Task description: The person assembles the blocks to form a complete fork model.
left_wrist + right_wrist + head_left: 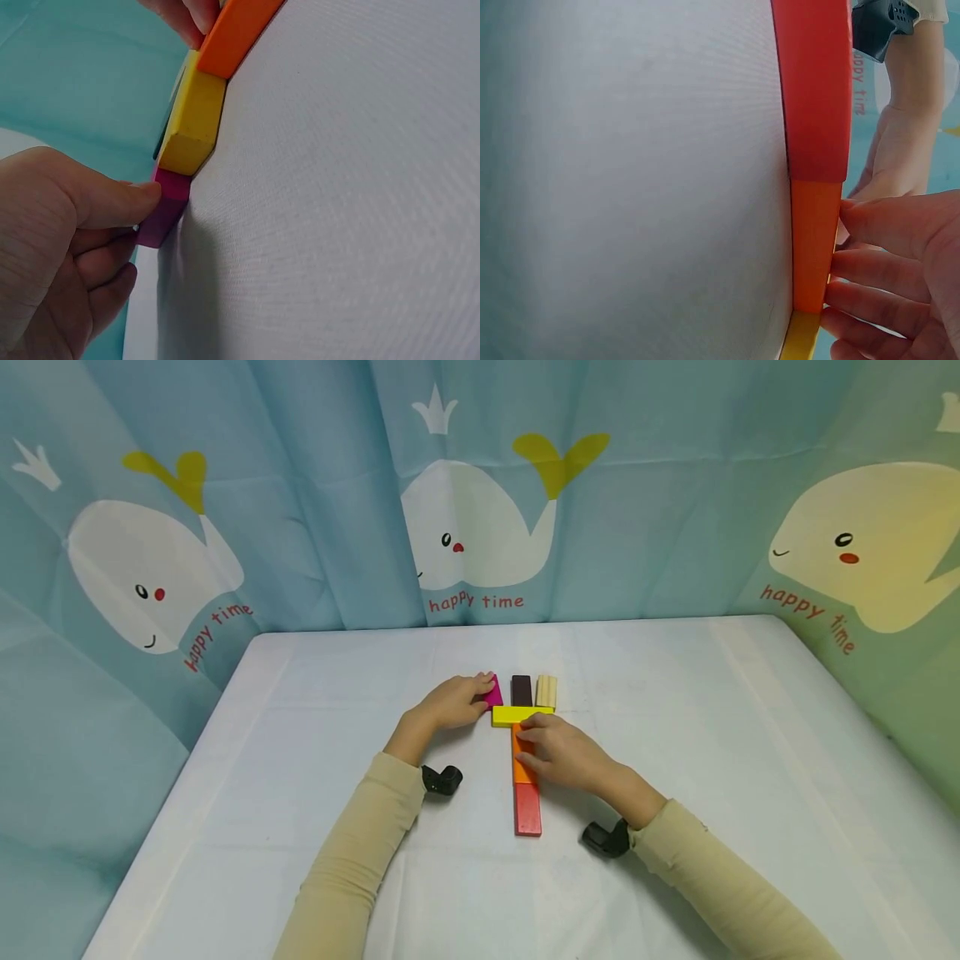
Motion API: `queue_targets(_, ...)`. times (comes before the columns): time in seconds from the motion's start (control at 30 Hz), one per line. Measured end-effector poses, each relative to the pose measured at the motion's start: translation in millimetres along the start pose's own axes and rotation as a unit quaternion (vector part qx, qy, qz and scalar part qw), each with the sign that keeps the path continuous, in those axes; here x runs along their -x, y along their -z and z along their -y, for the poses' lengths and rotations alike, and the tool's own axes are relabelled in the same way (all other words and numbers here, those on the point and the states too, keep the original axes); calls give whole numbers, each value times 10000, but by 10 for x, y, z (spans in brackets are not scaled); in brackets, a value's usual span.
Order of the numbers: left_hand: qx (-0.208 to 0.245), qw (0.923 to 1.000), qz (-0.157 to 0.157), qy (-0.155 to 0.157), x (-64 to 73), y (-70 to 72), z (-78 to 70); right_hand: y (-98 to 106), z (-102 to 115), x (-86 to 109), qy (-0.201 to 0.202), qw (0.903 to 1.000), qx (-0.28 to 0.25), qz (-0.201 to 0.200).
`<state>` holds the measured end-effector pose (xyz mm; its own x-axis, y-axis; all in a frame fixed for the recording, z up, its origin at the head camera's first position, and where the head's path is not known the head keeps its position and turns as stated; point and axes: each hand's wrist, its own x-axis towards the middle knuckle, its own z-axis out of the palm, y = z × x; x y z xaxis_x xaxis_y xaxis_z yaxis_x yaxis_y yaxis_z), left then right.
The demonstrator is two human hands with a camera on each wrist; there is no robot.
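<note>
My left hand (450,703) pinches a magenta block (169,199) between thumb and fingers. In the left wrist view this block meets the end of a yellow block (196,112). On the table, the yellow block lies crosswise above an orange block (524,772), which continues into a red block (528,812) in one line. Fingers of my right hand (567,753) rest on the orange block and the near side of the yellow one, without gripping. Beyond the yellow block stand a dark brown block (521,690) and a pale wooden block (547,691), slightly apart.
A white cloth (315,735) covers the table. Behind it hangs a blue curtain (322,527) printed with whales. Black wrist cameras (444,780) jut out beneath both sleeves, close to the tabletop.
</note>
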<state>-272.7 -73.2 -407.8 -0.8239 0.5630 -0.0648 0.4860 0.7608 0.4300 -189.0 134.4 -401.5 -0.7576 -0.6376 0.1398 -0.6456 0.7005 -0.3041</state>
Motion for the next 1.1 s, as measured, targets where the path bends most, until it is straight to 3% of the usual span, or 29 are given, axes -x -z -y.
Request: queue_targets(1.1,131,9999,68,41,-53,-30,-6,6,0,6,14,10000,9,11)
